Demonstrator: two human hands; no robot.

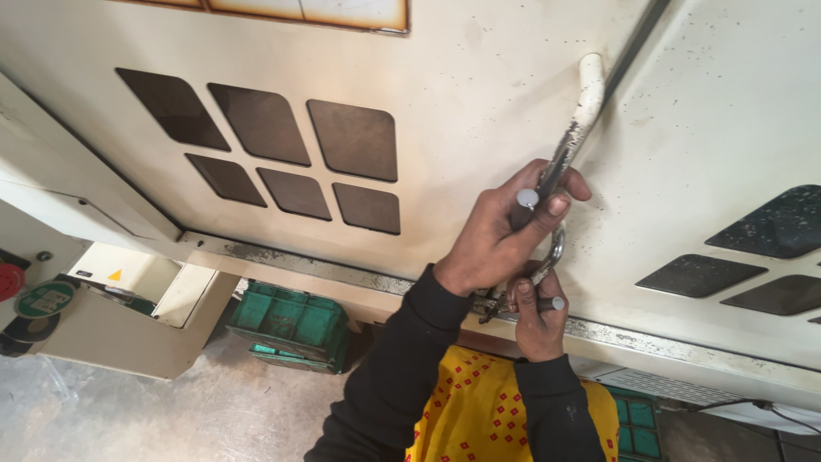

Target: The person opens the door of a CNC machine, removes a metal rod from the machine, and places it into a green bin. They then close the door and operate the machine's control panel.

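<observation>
We see the left hand (505, 233) closed around the worn metal door handle (575, 128) of a cream machine door (445, 111), a short grey metal pin (528, 198) pinched between its fingers. The right hand (537, 318) sits just below, gripping a second grey pin (552, 303) near the handle's lower end, close to the door's bottom edge rail (342, 272). Dark diamond-shaped window panels (282, 154) lie left of the handle. A green plastic crate (291, 325) rests on the concrete floor (128, 411) beneath the door's lower edge.

Workshop: grimy machine door (479, 103), concrete floor (171, 411).
</observation>
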